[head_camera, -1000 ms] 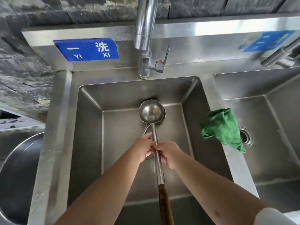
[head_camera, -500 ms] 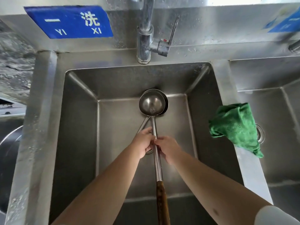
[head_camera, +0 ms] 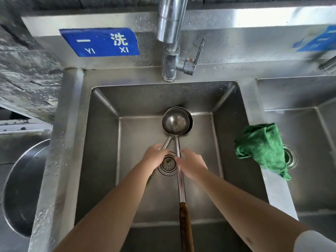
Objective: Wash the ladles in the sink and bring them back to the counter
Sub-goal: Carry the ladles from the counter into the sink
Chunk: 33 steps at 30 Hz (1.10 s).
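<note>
Two steel ladles lie stacked in the left sink basin (head_camera: 101, 160), their bowls (head_camera: 175, 122) nested near the back wall. The upper ladle's shaft runs toward me and ends in a brown wooden handle (head_camera: 185, 224). The lower ladle's shaft (head_camera: 167, 142) angles left and disappears under my left hand (head_camera: 155, 155), whose fingers curl over it. My right hand (head_camera: 192, 165) lies just right of the upper shaft with fingers loosely spread, holding nothing. The drain strainer (head_camera: 168, 163) shows between my hands.
The faucet (head_camera: 171, 33) rises behind the basin with its lever (head_camera: 192, 59) to the right; no water runs. A green cloth (head_camera: 261, 150) drapes over the divider beside the right basin (head_camera: 309, 135). A large steel pot (head_camera: 23, 188) stands at the left.
My right hand has let go of the upper ladle's shaft and opened beside it. My hands have moved apart, uncovering the drain. The ladles have stayed in the basin.
</note>
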Available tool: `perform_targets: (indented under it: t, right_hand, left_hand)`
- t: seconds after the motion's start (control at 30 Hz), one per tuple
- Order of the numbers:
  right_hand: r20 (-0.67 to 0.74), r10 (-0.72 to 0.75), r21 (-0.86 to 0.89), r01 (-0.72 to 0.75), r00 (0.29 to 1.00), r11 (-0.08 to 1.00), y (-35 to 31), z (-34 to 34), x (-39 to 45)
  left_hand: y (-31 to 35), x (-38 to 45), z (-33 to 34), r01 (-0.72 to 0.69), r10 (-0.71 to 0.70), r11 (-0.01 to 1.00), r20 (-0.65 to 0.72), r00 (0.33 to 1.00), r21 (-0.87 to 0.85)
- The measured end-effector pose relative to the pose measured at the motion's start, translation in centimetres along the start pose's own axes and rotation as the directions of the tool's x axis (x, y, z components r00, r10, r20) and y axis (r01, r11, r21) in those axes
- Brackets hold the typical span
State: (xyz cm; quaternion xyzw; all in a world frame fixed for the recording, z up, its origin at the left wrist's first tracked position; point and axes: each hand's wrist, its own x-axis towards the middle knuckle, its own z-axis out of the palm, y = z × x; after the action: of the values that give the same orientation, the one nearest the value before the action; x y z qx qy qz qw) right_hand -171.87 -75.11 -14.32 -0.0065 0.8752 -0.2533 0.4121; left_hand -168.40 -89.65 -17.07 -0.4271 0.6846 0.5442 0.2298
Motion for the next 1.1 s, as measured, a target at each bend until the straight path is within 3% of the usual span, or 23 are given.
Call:
perform_targets:
  t: [0.13,0.47,0.57,0.7,0.87,1.1]
  right_hand:
    - [-0.082,-0.15,-0.215,0.129,0.985,0.968,-2.4,-2.9,-2.8]
    - [-0.17,-0.388,-0.381,0.303,0.906,0.874,-10.4,-11.0,-13.6]
    - [-0.202,-0.47,-0.481,0.331,0.859,0.812,-12.4,-12.6,-17.3]
    - [-0.206,-0.528,-0.559,0.344,0.824,0.754,-14.7,-13.2,-21.8]
    - [-0.27,-0.549,-0.579,0.321,0.791,0.749,-16.4,-13.0,-27.3]
    - [-0.352,-0.579,-0.604,0.294,0.735,0.741,-17.7,-11.7,-33.2]
  left_hand:
    - [2.7,-3.9,-4.0,-0.131,0.14,0.979,-0.049,0.989,0.154]
    - [9.7,-16.5,-10.6,-0.378,0.464,0.813,-0.1,0.88,0.442]
    - [10.9,-20.5,-12.7,-0.408,0.558,0.704,-0.096,0.825,0.581]
    - [12.0,-25.8,-15.3,-0.455,0.706,0.543,-0.091,0.702,0.705]
    - [11.8,-31.9,-18.3,-0.428,0.792,0.352,-0.021,0.61,0.832]
    - [10.9,-38.0,-21.5,-0.428,0.835,0.285,-0.002,0.551,0.858]
